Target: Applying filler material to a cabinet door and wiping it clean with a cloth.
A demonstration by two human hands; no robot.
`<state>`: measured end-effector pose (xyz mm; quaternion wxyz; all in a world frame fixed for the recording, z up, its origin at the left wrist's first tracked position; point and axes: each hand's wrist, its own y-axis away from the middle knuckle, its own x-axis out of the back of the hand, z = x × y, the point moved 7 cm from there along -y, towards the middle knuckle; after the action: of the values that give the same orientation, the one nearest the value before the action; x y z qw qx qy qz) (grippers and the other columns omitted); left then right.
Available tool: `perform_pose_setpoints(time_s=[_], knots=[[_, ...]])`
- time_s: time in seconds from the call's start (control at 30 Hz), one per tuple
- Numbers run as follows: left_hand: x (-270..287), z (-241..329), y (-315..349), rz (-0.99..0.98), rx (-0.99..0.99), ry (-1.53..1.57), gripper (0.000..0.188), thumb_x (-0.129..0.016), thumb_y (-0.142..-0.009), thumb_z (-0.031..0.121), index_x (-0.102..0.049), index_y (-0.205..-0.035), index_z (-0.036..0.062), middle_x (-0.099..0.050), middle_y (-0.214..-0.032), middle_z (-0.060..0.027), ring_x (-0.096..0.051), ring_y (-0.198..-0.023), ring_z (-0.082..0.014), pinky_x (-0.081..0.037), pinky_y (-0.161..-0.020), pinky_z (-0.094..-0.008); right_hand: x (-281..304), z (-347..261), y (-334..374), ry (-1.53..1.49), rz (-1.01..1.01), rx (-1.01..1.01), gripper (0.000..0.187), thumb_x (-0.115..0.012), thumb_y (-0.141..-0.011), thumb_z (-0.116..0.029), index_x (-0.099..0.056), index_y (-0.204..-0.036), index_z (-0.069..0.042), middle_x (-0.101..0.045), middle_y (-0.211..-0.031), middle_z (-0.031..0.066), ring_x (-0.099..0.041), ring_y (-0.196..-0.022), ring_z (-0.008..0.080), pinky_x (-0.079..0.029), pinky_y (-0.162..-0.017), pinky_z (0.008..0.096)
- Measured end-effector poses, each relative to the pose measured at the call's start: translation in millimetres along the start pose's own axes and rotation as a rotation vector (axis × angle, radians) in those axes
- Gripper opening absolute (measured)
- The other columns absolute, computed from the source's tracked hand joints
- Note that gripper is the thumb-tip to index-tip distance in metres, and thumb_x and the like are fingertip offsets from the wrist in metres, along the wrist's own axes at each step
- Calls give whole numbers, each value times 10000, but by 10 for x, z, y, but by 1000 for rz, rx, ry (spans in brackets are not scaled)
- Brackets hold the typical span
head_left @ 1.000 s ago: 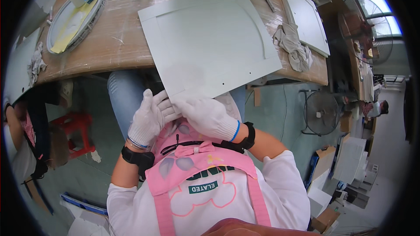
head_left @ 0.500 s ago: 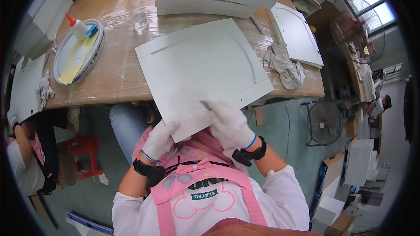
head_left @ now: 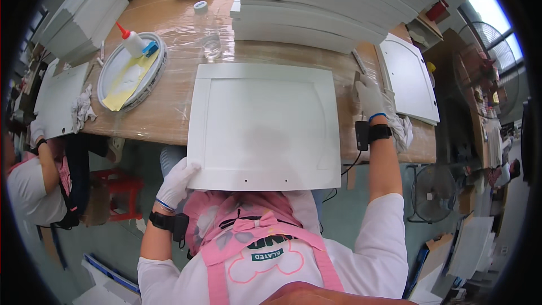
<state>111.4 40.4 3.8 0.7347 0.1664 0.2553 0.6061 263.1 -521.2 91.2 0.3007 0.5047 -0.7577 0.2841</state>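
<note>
The left hand [head_left: 178, 182] is pinching the white panel [head_left: 264, 130] by its near-left corner; the panel is overhanging the front of the worktop [head_left: 176, 90]. The right hand [head_left: 370, 97] is reaching beside a crumpled cloth [head_left: 402, 134], its grip unclear to me.

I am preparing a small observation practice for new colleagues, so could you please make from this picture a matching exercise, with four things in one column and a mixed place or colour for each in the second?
Things:
1. left hand
2. right hand
3. squeeze bottle
4. stool

Places or colours:
A. red
B. at the near left corner of the white panel
C. on the round tray
D. beyond the panel's right edge, near the grey cloth

Right pairs: 1-B, 2-D, 3-C, 4-A
</note>
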Motion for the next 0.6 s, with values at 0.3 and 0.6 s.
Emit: perform_pose_setpoints(time_s=[0.3, 0.6], knots=[[497, 1697, -245, 228, -414, -152, 611, -667, -961, 245, -416, -1436, -48, -605, -1245, -157, -635, -1068, -209, -549, -897, -334, 971, 569, 324, 1002, 445, 23, 550, -592, -928, -446, -582, -1366, -115, -578, -1290, 254, -560, -1155, 452, -484, -967, 451], [-238, 2877, -1866, 570, -742, -1006, 942, -763, -856, 428, -291, -1525, -37, -517, -1417, -184, -513, -1314, -255, -396, -1115, -360, 877, 1027, 737, 685, 223, -196, 768, -620, -907, -541, -434, -1501, -92, -437, -1470, 293, -462, -1326, 436, -418, -1072, 506]])
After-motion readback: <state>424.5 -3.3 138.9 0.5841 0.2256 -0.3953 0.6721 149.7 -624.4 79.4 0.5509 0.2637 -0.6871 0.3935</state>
